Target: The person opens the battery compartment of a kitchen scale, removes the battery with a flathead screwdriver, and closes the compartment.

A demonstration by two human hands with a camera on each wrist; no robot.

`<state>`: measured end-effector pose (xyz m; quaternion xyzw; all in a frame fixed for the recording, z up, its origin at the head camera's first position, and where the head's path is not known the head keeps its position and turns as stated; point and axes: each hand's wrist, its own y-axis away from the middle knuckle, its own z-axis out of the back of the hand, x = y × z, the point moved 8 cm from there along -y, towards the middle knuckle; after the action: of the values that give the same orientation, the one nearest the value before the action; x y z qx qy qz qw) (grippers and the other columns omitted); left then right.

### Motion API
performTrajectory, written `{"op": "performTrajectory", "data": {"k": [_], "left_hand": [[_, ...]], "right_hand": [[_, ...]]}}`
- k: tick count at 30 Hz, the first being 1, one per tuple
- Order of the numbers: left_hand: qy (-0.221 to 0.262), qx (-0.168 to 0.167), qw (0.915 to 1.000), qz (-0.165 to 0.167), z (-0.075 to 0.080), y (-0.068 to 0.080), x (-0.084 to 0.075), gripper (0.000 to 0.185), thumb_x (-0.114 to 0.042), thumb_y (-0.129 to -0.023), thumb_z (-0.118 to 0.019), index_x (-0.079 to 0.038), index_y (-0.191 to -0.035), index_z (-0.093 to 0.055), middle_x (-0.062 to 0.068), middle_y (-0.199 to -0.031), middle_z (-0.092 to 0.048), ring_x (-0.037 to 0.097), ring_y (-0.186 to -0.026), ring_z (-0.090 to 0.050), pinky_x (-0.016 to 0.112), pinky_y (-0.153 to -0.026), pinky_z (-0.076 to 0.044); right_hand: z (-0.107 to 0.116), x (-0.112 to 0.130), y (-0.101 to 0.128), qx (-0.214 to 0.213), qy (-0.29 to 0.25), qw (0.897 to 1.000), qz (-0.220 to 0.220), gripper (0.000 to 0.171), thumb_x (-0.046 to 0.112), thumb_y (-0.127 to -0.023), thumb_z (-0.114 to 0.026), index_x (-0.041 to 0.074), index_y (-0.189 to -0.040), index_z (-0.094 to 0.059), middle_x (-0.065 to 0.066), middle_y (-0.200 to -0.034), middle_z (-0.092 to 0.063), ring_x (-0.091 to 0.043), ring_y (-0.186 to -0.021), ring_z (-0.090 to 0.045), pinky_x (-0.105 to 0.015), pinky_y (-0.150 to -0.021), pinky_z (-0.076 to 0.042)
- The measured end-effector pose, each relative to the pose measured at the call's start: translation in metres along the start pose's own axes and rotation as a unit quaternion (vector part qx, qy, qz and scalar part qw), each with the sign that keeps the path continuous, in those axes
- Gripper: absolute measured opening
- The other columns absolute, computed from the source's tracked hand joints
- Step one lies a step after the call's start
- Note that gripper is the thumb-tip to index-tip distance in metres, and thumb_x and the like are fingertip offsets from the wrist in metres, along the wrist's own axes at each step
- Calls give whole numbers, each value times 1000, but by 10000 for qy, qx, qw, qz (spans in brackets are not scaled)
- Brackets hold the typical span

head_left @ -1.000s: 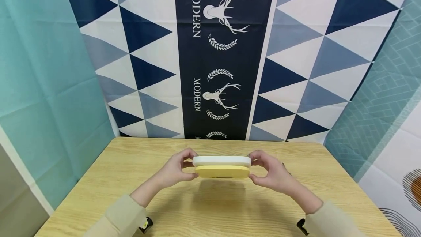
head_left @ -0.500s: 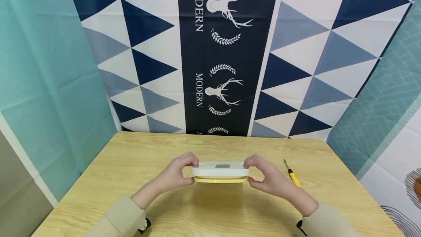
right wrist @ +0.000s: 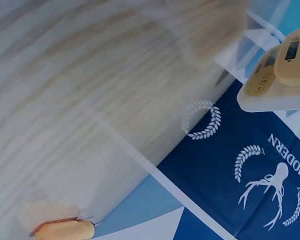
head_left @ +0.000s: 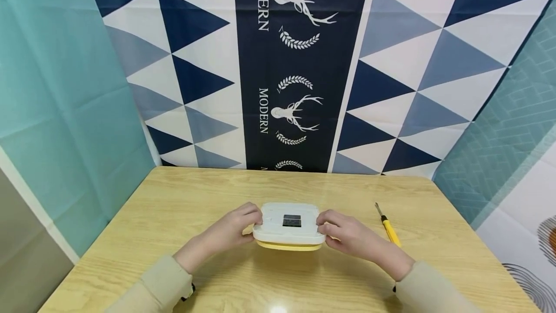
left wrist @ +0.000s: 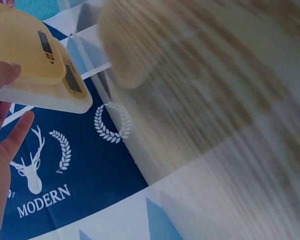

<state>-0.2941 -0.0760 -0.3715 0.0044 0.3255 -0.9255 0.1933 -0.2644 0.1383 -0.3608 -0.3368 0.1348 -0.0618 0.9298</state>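
Note:
A flat kitchen scale point(head_left: 290, 233), white with a yellow platform below, is held upside down above the table. Its white underside has a dark rectangle point(head_left: 292, 220) in the middle. My left hand point(head_left: 236, 228) grips the left end, and my right hand point(head_left: 345, 232) grips the right end, fingers curled over the edges. From the left wrist, the yellow side of the scale point(left wrist: 30, 42) shows a small dark display, with part of the left hand point(left wrist: 2, 155) beside it. The right wrist view catches the scale point(right wrist: 294, 60) at its right edge; the right hand is out of that frame.
A screwdriver point(head_left: 389, 228) with a yellow handle lies on the wooden table point(head_left: 195, 187), right of the right hand. Its handle point(right wrist: 65, 230) also appears low in the right wrist view. A patterned cloth point(head_left: 200, 86) hangs behind the table's far edge.
The scale has tilted, so the underside and its dark rectangle now face me instead of the yellow side. Both hands turned with it. The screwdriver has come into clear sight.

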Motion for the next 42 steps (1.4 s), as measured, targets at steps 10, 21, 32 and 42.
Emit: {"op": "performTrajectory", "data": {"k": [10, 21, 32, 42], "left_hand": [[-627, 75, 9962, -604, -6, 2, -5, 38, 12, -62, -70, -13, -84, -51, -2, -98, -56, 11, -93, -52, 13, -77, -47], [-1188, 311, 9865, -1082, -11, 5, -9, 27, 6, -72, -72, -12, -88, -58, -2, -95, -58, 11, -90, -54, 17, -81, -48], [-1560, 463, 9719, -1699, -11, 10, -19, 21, 5, -81, -57, -15, -86, -55, -6, -94, -58, 9, -90, -53, 18, -81, -47], [-2131, 583, 9500, -2209, -19, 12, -24, 16, 1, -84, -52, -15, -84, -54, -6, -90, -56, 10, -84, -51, 18, -73, -46]], "right_hand": [[-12, 6, 6, 854, 402, 9954, 134, 32, 7, -103, -26, 12, -96, -57, -1, -103, -56, -13, -93, -54, -22, -77, -50], [-24, 16, 13, 1296, 628, 9851, 938, 32, 0, -101, -26, 13, -100, -55, -1, -105, -55, -16, -99, -53, -25, -85, -49], [-26, 31, 18, 1046, 1082, 9742, 1681, 23, 4, -101, -35, 12, -103, -56, -4, -104, -59, -20, -98, -59, -28, -87, -53], [-31, 28, 25, 991, 1182, 9706, 1848, 24, 5, -101, -33, 12, -100, -56, -6, -100, -61, -22, -94, -61, -33, -85, -55]]}}
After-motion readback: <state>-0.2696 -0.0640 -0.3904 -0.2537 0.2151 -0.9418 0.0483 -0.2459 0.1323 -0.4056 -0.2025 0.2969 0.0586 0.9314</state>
